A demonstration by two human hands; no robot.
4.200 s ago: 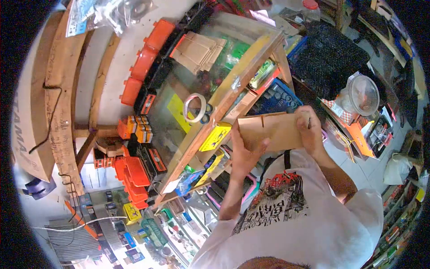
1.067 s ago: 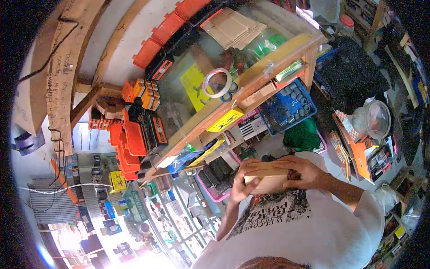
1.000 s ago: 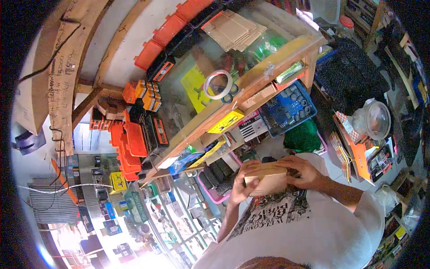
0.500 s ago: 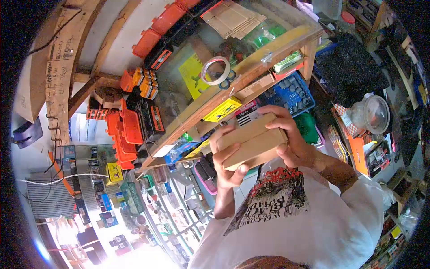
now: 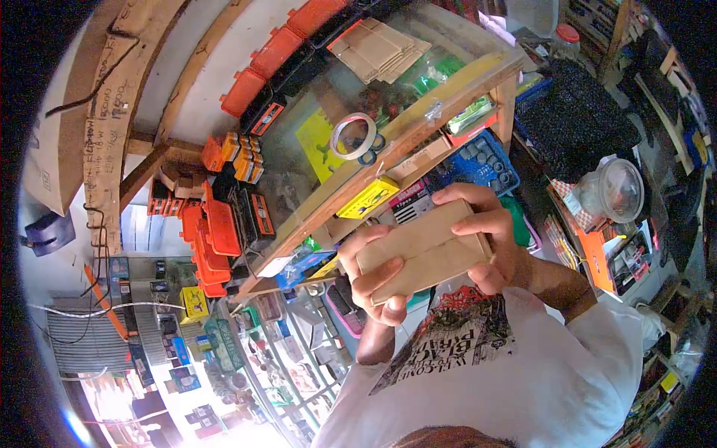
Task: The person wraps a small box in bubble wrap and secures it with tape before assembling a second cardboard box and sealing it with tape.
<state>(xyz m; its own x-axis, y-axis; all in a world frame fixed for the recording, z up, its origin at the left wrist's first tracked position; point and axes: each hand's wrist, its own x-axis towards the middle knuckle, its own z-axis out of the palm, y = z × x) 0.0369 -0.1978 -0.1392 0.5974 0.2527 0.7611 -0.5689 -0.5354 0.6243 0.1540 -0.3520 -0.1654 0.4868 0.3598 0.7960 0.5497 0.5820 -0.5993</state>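
A small brown cardboard box point(image 5: 426, 250) is held between my two hands in front of my chest, its broad face with a seam turned up toward me. My left hand point(image 5: 371, 272) is closed around its left end, thumb along the lower edge and fingers over the face. At the other end, my right hand point(image 5: 493, 239) grips the box with fingers on the upper edge and face, and thumb below. The box's underside is hidden, and its flaps look closed.
Beyond the box stands a glass-topped wooden counter point(image 5: 418, 160) bearing a tape roll point(image 5: 352, 136) and flat cardboard pieces point(image 5: 377, 48). A yellow box point(image 5: 368, 198) and a blue tray point(image 5: 485, 160) sit under its edge. Orange cases point(image 5: 205, 243) are at left, a clear tub point(image 5: 616, 190) at right.
The box has tilted in my hands, so its broad face shows more and its side less. Both hands have shifted slightly and still hold it.
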